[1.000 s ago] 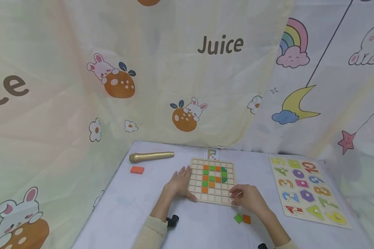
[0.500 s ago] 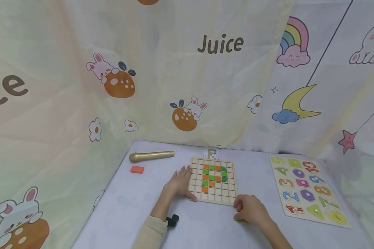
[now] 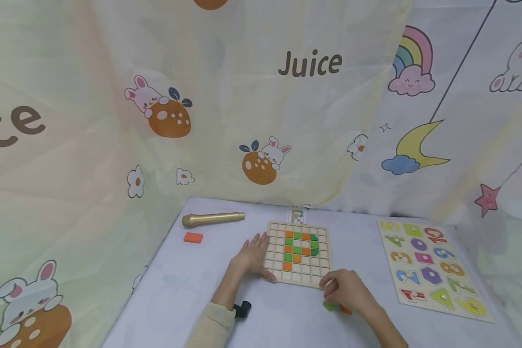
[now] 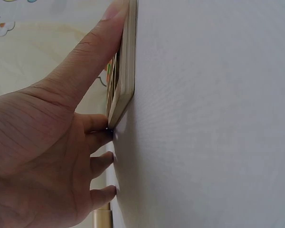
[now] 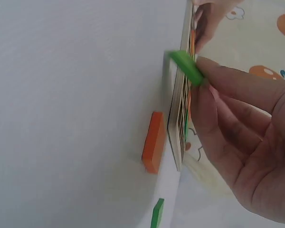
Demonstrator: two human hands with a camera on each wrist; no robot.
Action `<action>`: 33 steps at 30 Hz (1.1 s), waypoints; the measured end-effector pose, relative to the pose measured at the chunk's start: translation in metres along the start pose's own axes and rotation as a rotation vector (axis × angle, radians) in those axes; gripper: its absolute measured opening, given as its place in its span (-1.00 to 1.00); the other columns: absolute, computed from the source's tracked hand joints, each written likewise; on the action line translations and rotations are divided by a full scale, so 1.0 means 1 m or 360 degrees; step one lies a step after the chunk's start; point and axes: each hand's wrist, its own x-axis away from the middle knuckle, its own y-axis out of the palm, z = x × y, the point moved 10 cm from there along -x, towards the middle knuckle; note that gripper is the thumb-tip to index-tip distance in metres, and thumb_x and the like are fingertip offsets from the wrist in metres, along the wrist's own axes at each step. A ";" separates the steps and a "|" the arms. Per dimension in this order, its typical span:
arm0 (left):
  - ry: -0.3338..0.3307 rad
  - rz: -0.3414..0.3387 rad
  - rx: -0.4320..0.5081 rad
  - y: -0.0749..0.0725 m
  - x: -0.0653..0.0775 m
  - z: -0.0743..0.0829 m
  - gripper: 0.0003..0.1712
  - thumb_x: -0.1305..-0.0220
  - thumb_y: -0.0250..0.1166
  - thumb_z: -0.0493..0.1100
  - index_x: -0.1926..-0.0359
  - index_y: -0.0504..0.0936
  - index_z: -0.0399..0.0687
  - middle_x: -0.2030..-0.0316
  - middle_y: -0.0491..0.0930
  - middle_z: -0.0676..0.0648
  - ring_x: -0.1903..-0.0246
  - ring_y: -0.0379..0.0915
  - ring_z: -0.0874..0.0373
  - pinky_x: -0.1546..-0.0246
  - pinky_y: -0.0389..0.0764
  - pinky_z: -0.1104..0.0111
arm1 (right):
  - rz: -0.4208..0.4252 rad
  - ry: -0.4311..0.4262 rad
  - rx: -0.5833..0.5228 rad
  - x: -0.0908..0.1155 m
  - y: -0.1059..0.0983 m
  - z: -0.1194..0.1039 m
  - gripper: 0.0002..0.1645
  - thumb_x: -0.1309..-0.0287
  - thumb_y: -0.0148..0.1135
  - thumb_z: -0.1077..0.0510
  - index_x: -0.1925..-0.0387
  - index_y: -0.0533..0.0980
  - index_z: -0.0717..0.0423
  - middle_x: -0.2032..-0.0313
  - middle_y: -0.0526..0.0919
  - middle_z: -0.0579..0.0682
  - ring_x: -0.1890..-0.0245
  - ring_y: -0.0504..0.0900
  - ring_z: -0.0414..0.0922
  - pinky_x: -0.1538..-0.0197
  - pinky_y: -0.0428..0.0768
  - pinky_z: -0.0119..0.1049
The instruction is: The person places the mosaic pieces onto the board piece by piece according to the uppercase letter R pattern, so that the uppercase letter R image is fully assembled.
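Note:
A wooden grid board [image 3: 306,277] lies on the white table, with orange and green tiles forming a P-like shape in its cells. My left hand [image 3: 251,256] rests at the board's left side, fingers spread, the thumb [image 4: 85,61] along its front edge. Near the front right corner, my right hand [image 3: 345,290] pinches a green tile [image 5: 186,66] between thumb and index finger. Below that hand an orange tile [image 5: 154,142] lies on the table, and part of a green piece [image 5: 156,213] shows at the bottom of the right wrist view.
A gold microphone [image 3: 213,219] and an orange-red block [image 3: 193,237] lie at the back left. Behind the board is a small pattern card [image 3: 297,215]. To the right lies a puzzle board [image 3: 417,303] of numbers and shapes. Patterned cloth [image 3: 217,159] hangs behind the table.
The right hand has moved from the board's right front corner down to the loose tiles and picked up a green one, then shifted slightly left. The left hand stays in place.

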 end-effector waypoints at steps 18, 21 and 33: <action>0.0004 -0.0001 -0.0018 0.002 -0.003 -0.001 0.76 0.49 0.65 0.56 -0.65 0.03 -0.16 -0.65 0.00 -0.19 -0.63 -0.15 -0.17 -0.57 0.03 -0.19 | 0.0264 -0.0154 -0.0283 -0.036 0.000 -0.032 -0.70 -0.01 0.63 0.25 0.16 0.76 0.09 0.43 0.77 -0.22 0.39 0.75 -0.26 0.21 0.69 -0.42; -0.0018 -0.0009 -0.0018 -0.001 -0.002 0.000 0.74 0.45 0.66 0.54 -0.65 0.03 -0.15 -0.65 -0.01 -0.18 -0.63 -0.16 -0.16 -0.58 0.02 -0.17 | 0.0303 -0.0198 -0.0308 -0.045 0.004 -0.037 -0.72 -0.03 0.63 0.24 0.17 0.77 0.11 0.43 0.79 -0.20 0.38 0.76 -0.26 0.17 0.71 -0.41; -0.0010 -0.0050 -0.0037 -0.006 0.005 0.004 0.71 0.37 0.64 0.53 -0.66 0.00 -0.16 -0.66 -0.05 -0.18 -0.64 -0.19 -0.14 -0.60 -0.01 -0.13 | 0.0304 -0.0220 -0.0369 -0.072 0.029 -0.040 -0.75 -0.03 0.61 0.28 0.21 0.75 0.14 0.42 0.79 -0.14 0.38 0.75 -0.24 0.22 0.71 -0.40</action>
